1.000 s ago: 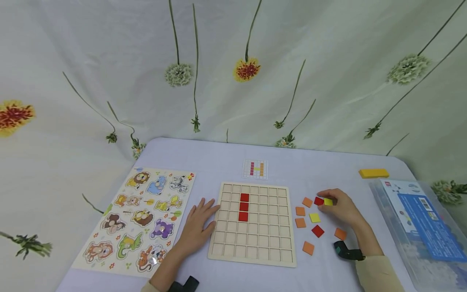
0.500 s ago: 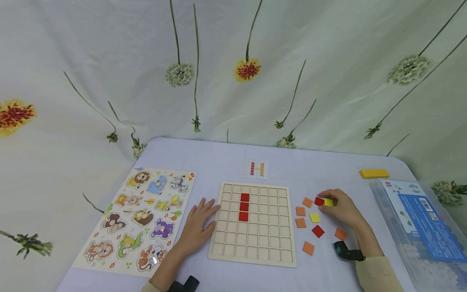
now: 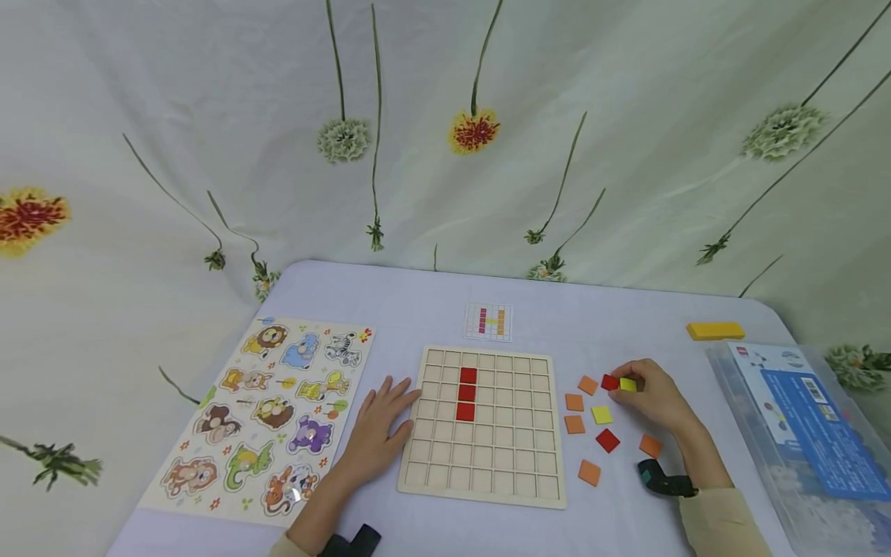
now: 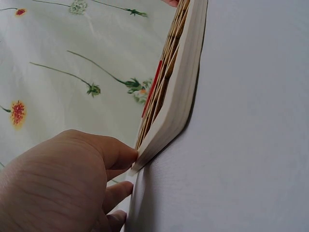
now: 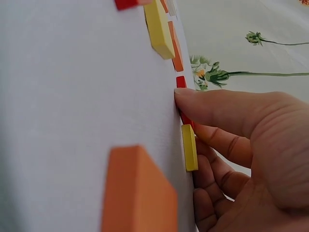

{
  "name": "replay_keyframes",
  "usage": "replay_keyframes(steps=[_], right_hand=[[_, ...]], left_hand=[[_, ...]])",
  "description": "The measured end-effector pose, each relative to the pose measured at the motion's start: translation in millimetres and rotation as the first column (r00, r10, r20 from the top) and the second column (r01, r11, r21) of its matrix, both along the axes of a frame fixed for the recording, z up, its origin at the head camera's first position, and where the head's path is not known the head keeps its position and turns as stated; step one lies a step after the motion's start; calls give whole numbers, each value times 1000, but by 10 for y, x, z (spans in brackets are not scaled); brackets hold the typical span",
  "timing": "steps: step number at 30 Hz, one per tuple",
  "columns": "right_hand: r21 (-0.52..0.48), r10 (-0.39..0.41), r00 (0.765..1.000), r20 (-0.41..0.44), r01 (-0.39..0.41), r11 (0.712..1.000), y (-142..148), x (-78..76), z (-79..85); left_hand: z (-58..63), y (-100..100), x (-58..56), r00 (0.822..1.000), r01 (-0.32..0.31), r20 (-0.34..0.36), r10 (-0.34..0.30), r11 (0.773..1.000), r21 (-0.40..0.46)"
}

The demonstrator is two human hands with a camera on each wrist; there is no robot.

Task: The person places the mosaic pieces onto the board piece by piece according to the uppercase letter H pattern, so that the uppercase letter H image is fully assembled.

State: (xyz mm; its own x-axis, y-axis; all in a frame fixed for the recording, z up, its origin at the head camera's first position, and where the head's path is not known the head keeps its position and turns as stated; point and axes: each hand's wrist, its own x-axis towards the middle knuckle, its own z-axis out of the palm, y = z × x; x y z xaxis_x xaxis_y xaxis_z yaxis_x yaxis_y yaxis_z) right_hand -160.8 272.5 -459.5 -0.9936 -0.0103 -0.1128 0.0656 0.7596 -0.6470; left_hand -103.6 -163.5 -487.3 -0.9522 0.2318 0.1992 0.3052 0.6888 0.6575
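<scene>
My left hand [image 3: 378,437] rests on the table with fingers spread, its thumb touching the left edge of a wooden grid board [image 3: 484,458]. In the left wrist view, the thumb meets the board's corner. Three red square tiles [image 3: 466,392] form a column on the board. To the right of it, my right hand [image 3: 656,396] pinches a red tile [image 5: 181,81] between thumb and forefinger, low at the tabletop. A yellow tile [image 5: 189,147] lies right beside that red one, under the curve of the fingers. Part of the red tile is hidden behind the thumb.
Several orange tiles [image 3: 575,424], another yellow tile [image 3: 602,415] and another red tile [image 3: 608,441] lie around the right hand. Behind the board is a pattern card [image 3: 489,322]. An animal puzzle board [image 3: 278,418] sits left; a clear plastic box [image 3: 759,464] and yellow block [image 3: 715,331] are right.
</scene>
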Motion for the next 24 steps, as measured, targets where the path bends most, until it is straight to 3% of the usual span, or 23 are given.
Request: replay_keyframes(steps=[11, 20, 24], right_hand=[[6, -63, 998, 20, 62, 998, -12, -22, 171], [7, -135, 990, -41, 135, 991, -15, 32, 294], [10, -146, 983, -114, 148, 989, 152, -84, 42]], left_hand=[[33, 15, -15, 1000, 8, 2, -8, 1000, 3], [36, 11, -2, 1000, -1, 13, 1, 1000, 2], [19, 4, 0, 1000, -5, 11, 5, 1000, -5]])
